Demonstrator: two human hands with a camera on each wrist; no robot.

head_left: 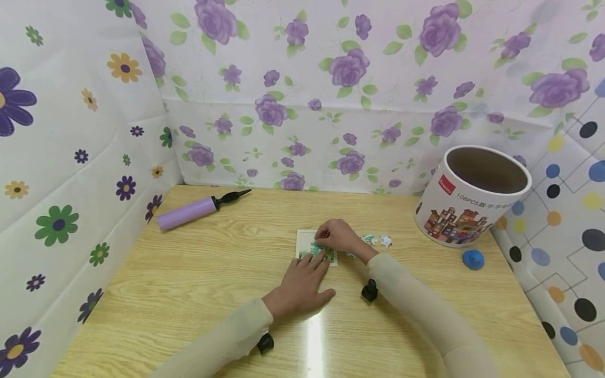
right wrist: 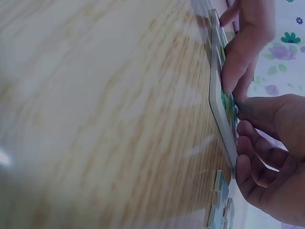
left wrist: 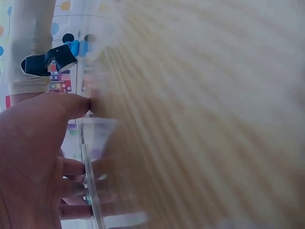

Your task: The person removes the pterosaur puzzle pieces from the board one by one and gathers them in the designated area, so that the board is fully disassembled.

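Head view, far left: purple hand pump lies on the table in the upper left of the tabletop, well apart from both hands; untouched.
Left hand: left hand lies flat at centre frame, fingers straight and relaxed, tips pressing on the near edge of the puzzle board. Judged to be steadying it, not gripping.
Puzzle board: white tray at centre of the table, lying flat. Green and blue pieces are seated in its near right part; the far left part shows bare white. Judged as partly filled, early in the work.
Right hand: right hand sits just right of centre, over the board's far right corner, fingers curled down onto the board's surface. In the right wrist view the fingers press on coloured pieces at the board's edge; whether a single piece is pinched, I cannot tell.
Loose pieces: small cluster of loose pieces lies just right of the right hand, on the table, not yet placed.
Tub: open cardboard tub stands at right of frame, upright, lid off; contents not visible.
Blue object: small blue object rests on the table just below the tub.
Remaining: bare board area and loose pieces indicate most fitting is left.
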